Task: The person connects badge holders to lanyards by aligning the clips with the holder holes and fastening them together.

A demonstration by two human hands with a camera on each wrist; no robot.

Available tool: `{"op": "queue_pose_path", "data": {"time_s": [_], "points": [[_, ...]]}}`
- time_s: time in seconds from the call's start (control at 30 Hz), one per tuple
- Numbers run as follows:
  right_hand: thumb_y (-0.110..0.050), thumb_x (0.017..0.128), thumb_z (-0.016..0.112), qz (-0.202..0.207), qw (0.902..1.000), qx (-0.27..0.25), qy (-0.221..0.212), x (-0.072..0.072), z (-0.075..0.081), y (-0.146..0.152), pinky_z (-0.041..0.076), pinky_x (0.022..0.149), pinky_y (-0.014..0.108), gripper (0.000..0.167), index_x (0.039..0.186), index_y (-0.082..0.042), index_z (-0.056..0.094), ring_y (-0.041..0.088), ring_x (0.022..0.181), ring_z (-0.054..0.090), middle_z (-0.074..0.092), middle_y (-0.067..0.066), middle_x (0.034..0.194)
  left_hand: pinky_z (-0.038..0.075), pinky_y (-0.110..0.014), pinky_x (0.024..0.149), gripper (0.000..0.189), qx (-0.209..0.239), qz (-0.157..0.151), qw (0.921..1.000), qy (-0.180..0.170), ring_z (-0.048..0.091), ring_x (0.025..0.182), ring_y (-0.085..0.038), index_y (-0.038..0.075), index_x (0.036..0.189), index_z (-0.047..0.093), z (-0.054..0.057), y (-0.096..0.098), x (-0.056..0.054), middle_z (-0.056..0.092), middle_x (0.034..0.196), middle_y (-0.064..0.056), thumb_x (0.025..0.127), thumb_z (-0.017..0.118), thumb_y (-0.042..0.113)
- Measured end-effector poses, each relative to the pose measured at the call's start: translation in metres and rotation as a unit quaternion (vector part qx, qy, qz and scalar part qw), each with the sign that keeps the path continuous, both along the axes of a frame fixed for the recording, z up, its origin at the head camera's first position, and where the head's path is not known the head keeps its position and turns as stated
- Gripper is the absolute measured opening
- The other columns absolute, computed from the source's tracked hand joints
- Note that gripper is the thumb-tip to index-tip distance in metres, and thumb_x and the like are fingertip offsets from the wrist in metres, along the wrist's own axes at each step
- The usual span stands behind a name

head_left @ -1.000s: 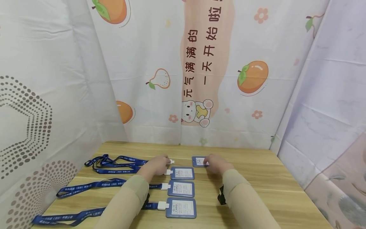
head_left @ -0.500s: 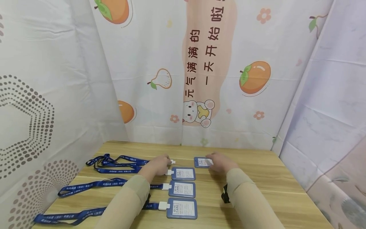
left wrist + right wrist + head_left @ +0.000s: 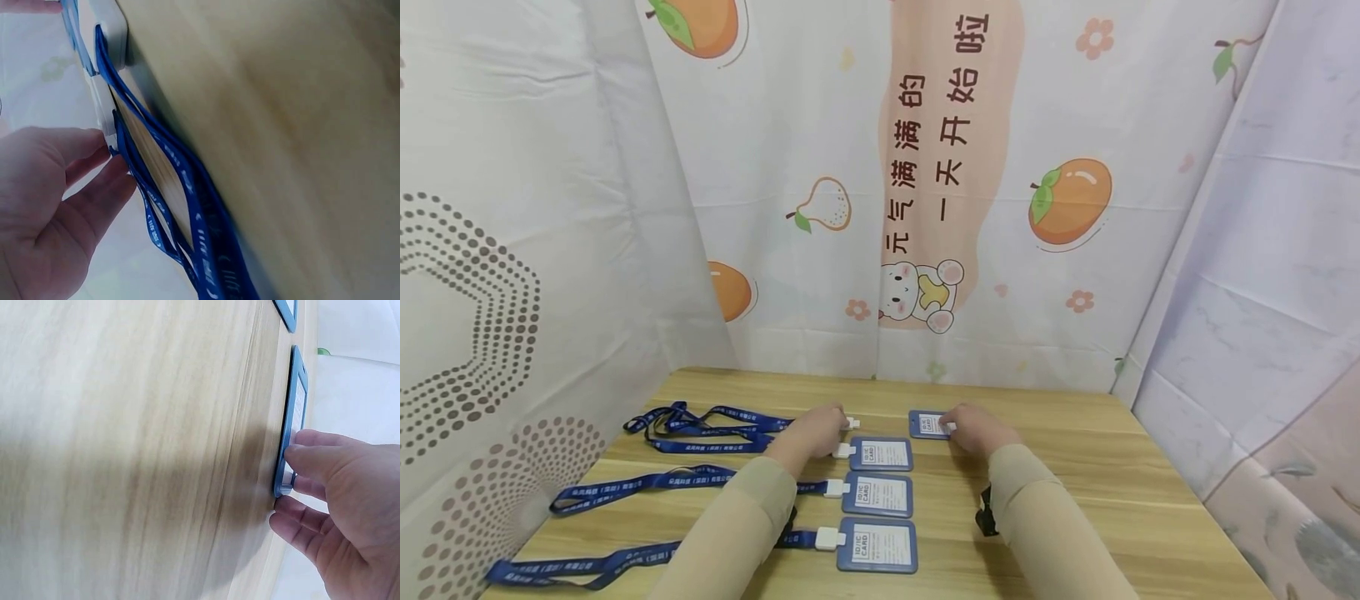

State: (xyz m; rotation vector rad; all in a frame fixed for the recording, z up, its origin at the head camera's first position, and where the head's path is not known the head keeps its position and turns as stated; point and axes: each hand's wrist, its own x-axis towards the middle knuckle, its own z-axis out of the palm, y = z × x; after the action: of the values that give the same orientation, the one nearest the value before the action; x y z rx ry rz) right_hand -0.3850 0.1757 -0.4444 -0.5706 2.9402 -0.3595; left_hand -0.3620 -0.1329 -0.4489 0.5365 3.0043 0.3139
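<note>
At the back of the table, my left hand (image 3: 822, 430) pinches the white clip (image 3: 852, 423) of a blue lanyard between thumb and fingers. The lanyard's strap (image 3: 741, 415) trails off to the left. To the right, my right hand (image 3: 973, 427) holds the end of a blue ID badge holder (image 3: 929, 424), with a finger over its face and the thumb at its near edge in the right wrist view. The holder lies flat, its slotted end facing the white clip, a short gap between them. In the left wrist view, a neighbouring white clip (image 3: 106, 34) lies close to the left fingertips.
Three more badge holders lie in a column nearer me: a far one (image 3: 882, 454), a middle one (image 3: 878, 495) and a near one (image 3: 877, 545). Each joins a white clip, with blue straps (image 3: 587, 567) running left. A printed curtain (image 3: 805, 333) stands behind the wooden table (image 3: 1120, 500).
The head view has shifted slightly. Both hands and the badge holders stay nearly in place, the left hand still on the clip and the right on the holder's end.
</note>
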Motion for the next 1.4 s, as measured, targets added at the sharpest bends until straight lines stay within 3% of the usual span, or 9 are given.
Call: {"op": "queue_pose_path", "data": {"time_s": [0.3, 0.53, 0.8, 1.03, 1.17, 1.4], "points": [[-0.003, 0.097, 0.062, -0.007, 1.0000, -0.002, 0.004, 0.002, 0.000, -0.006, 0.040, 0.107, 0.053, 0.028, 0.121, -0.010, 0.075, 0.038, 0.127, 0.055, 0.065, 0.017, 0.129, 0.054, -0.038, 0.091, 0.013, -0.011, 0.059, 0.9982, -0.003, 0.067, 0.100, -0.023, 0.009, 0.106, 0.077, -0.004, 0.012, -0.012, 0.071, 0.105, -0.005, 0.098, 0.066, 0.006], [-0.005, 0.099, 0.060, -0.020, 0.9997, -0.012, -0.001, 0.002, -0.003, -0.012, 0.039, 0.109, 0.053, 0.028, 0.122, -0.011, 0.074, 0.038, 0.130, 0.053, 0.063, 0.017, 0.132, 0.056, -0.036, 0.081, 0.007, -0.023, 0.050, 0.9978, 0.038, 0.065, 0.082, -0.018, 0.011, 0.089, 0.077, -0.004, 0.013, -0.014, 0.069, 0.090, -0.001, 0.092, 0.073, 0.006], [-0.005, 0.096, 0.063, -0.009, 0.9997, -0.011, 0.022, -0.002, -0.004, -0.013, 0.043, 0.105, 0.051, 0.022, 0.114, -0.006, 0.076, 0.037, 0.121, 0.059, 0.068, 0.016, 0.123, 0.055, -0.036, 0.075, 0.014, -0.016, 0.066, 0.9972, 0.033, 0.058, 0.070, -0.015, 0.011, 0.082, 0.074, -0.008, 0.009, -0.020, 0.067, 0.081, -0.001, 0.094, 0.070, 0.006], [-0.009, 0.099, 0.061, -0.016, 0.9995, -0.016, 0.023, -0.004, -0.007, -0.016, 0.042, 0.107, 0.050, 0.022, 0.116, -0.006, 0.075, 0.037, 0.124, 0.058, 0.068, 0.016, 0.125, 0.055, -0.034, 0.074, 0.018, -0.016, 0.060, 0.9970, 0.046, 0.057, 0.068, -0.015, 0.011, 0.079, 0.076, -0.008, 0.008, -0.021, 0.066, 0.078, -0.001, 0.094, 0.069, 0.005], [-0.008, 0.100, 0.059, -0.013, 0.9995, -0.002, 0.028, -0.003, -0.008, -0.021, 0.041, 0.108, 0.050, 0.025, 0.119, -0.006, 0.074, 0.037, 0.126, 0.056, 0.067, 0.016, 0.127, 0.056, -0.036, 0.079, 0.014, -0.023, 0.069, 0.9966, 0.039, 0.058, 0.072, -0.015, 0.011, 0.083, 0.077, -0.007, 0.009, -0.020, 0.068, 0.083, -0.002, 0.094, 0.070, 0.007], [-0.009, 0.101, 0.059, -0.015, 0.9995, 0.001, 0.030, 0.000, -0.007, -0.032, 0.042, 0.107, 0.051, 0.025, 0.121, -0.007, 0.074, 0.036, 0.125, 0.057, 0.066, 0.016, 0.127, 0.056, -0.035, 0.077, 0.014, -0.017, 0.080, 0.9961, 0.031, 0.058, 0.073, -0.015, 0.011, 0.082, 0.076, -0.006, 0.011, -0.018, 0.068, 0.084, -0.002, 0.094, 0.071, 0.006]]}}
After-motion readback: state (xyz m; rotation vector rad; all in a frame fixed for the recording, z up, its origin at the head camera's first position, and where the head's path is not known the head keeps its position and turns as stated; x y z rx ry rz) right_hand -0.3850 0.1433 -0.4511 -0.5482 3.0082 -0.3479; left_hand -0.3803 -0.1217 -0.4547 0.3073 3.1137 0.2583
